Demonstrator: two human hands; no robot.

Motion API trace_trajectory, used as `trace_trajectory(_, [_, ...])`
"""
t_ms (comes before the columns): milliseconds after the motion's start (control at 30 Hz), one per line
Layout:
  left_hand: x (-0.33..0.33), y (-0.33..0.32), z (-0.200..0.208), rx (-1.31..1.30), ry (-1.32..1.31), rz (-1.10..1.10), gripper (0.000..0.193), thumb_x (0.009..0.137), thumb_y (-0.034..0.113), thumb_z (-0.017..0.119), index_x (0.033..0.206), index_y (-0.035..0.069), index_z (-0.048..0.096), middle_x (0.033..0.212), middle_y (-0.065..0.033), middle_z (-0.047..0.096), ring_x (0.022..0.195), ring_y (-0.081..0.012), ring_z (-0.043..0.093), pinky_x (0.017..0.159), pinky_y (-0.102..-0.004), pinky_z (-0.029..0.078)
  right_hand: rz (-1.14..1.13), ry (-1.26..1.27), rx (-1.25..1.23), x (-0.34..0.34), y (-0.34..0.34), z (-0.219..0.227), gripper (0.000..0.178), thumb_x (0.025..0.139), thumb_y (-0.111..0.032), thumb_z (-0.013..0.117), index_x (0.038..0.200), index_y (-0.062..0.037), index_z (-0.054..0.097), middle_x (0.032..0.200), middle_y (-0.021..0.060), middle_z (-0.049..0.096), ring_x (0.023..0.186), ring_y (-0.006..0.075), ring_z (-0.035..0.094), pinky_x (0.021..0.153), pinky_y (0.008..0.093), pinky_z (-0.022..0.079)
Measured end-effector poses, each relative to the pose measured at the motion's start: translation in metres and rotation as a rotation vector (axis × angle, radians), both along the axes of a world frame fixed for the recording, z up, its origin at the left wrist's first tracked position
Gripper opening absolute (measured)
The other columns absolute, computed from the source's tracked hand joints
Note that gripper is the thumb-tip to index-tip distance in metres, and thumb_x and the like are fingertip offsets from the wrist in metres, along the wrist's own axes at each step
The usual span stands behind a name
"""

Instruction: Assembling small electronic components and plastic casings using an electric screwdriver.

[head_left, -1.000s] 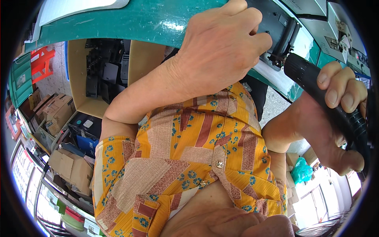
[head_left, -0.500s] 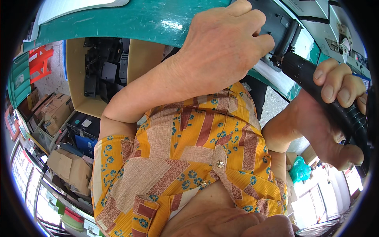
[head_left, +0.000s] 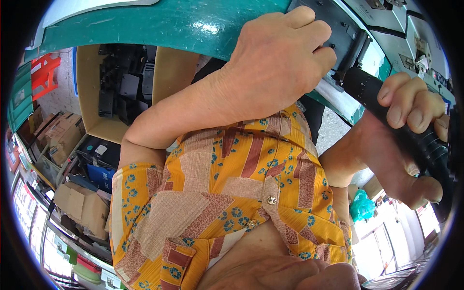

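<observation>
My left hand (head_left: 285,53) is closed at the near edge of a black plastic part (head_left: 338,21) on the green table, with its fingertips hidden under the curled fingers. In my right hand (head_left: 406,130) is a black electric screwdriver (head_left: 360,87), the fingers wrapped round its thick body and the thumb on the near side. The front end of the screwdriver points at the corner of the black part, beside a dark cylindrical piece (head_left: 357,48). Whether its bit touches a screw cannot be made out.
A cardboard box (head_left: 89,87) with several black plastic parts (head_left: 128,87) stands below the green table edge (head_left: 145,31). A white machine (head_left: 391,19) is at the far right. Cardboard boxes (head_left: 79,205) and a red stool (head_left: 46,72) are at the left.
The view has shifted slightly. My left hand has moved a little right and down; the screwdriver stays at the same corner in my right hand's grip.
</observation>
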State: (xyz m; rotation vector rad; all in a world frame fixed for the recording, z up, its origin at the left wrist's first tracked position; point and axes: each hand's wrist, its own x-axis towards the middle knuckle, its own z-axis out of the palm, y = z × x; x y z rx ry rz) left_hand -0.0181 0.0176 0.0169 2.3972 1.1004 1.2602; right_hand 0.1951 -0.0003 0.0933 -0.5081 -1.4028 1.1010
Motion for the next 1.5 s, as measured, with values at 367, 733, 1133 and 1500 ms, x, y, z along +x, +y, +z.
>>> trace_trajectory(367, [0.008,-0.002,0.005,-0.005,-0.037,-0.042,0.012,0.069,0.015,0.072,0.075,0.011,0.063,0.081,-0.002,0.054,0.081,-0.0209,0.058,0.061,-0.0343,0.047,0.055,-0.121,0.066,-0.025,0.011,0.018,0.07,0.089,-0.067,0.065,0.123,-0.0062,0.061,0.093,0.0069,0.059,0.072,0.0208,0.057,0.065,0.0389,0.046])
trace_trajectory(733, [0.006,0.004,0.002,-0.113,0.034,-0.104,0.013,0.075,0.014,0.078,0.082,0.013,0.066,0.082,-0.0013,0.056,0.081,-0.0247,0.059,0.062,-0.038,0.049,-0.049,-0.213,0.121,-0.024,0.001,-0.007,0.055,0.088,-0.039,0.082,0.112,-0.0038,0.047,0.087,0.0139,0.057,0.071,0.0244,0.059,0.068,0.0395,0.054])
trace_trajectory(1133, [-0.004,0.011,-0.014,-0.113,-0.068,-0.093,0.031,0.074,0.004,0.084,0.104,0.005,0.073,0.092,-0.0066,0.069,0.084,-0.0221,0.062,0.069,-0.0303,0.05,-0.459,0.035,0.247,0.1,-0.036,-0.014,0.047,0.099,-0.046,0.062,0.12,-0.0033,0.057,0.091,0.0186,0.061,0.073,0.0288,0.062,0.071,0.0451,0.053])
trace_trajectory(1500, [-0.009,0.012,-0.021,0.067,-0.243,-0.019,0.028,0.073,0.0,0.081,0.099,0.005,0.073,0.088,-0.0076,0.071,0.078,-0.0235,0.063,0.066,-0.0315,0.049,-0.716,0.05,0.112,0.099,-0.019,-0.031,0.043,0.089,-0.051,0.066,0.102,-0.0106,0.069,0.085,0.0117,0.063,0.071,0.0249,0.06,0.07,0.0428,0.048])
